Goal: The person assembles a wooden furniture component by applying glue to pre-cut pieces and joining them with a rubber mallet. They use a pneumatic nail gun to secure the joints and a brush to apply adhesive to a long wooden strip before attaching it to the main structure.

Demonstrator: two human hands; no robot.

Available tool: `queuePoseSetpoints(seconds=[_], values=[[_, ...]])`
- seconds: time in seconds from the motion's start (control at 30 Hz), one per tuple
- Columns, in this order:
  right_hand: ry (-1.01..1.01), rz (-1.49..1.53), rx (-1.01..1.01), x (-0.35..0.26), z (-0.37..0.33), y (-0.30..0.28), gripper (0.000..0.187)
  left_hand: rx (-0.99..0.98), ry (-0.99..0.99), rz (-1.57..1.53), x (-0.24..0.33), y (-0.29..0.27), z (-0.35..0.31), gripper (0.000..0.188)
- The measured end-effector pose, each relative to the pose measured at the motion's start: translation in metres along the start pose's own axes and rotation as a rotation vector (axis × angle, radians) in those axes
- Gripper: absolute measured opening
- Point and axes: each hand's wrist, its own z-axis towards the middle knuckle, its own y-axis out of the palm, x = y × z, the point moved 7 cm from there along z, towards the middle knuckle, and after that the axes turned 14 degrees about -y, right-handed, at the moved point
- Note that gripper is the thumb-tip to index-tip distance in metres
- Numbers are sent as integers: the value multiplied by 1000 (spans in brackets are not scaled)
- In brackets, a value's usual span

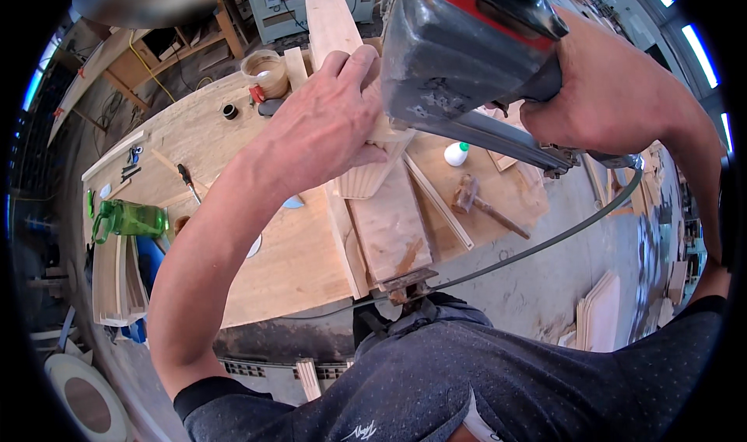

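Observation:
My right hand (595, 92) is closed round the handle of a grey and black air nail gun (459, 61). The gun's head is next to my left hand (331, 119), and its long nail magazine (506, 138) reaches toward the right. My left hand grips a pale wooden piece (366, 179) with a stepped or layered edge, the fingers bent over it and the thumb lower down. That piece lies across a wide plank (393, 228) on the workbench. The gun hides the nose and the exact contact with the wood. An air hose (545, 241) curves from the gun's rear past my waist.
On the bench (288, 290) lie a wooden mallet (482, 205), a white bottle with green cap (457, 154), a green jug (132, 219), a glue tub (264, 72) and a screwdriver (187, 181). A vice (408, 282) sits at the near edge. Boards (599, 310) stand at right.

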Motion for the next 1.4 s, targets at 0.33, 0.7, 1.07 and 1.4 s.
queuePoseSetpoints(seconds=[0.33, 0.7, 1.07, 1.4], values=[[5, -19, -57, -16, 12, -1, 38, -45, -26, -103, 0, -3, -2, 71], [84, 433, 153, 25, -30, 4, 14, 17, -79, -102, 5, -7, 7, 86], [84, 467, 42, 48, -13, 18, 25, -36, -253, -58, 23, -1, 25, 78], [117, 469, -215, 16, -6, -18, 28, 3, -212, 20, 27, -3, 26, 71]])
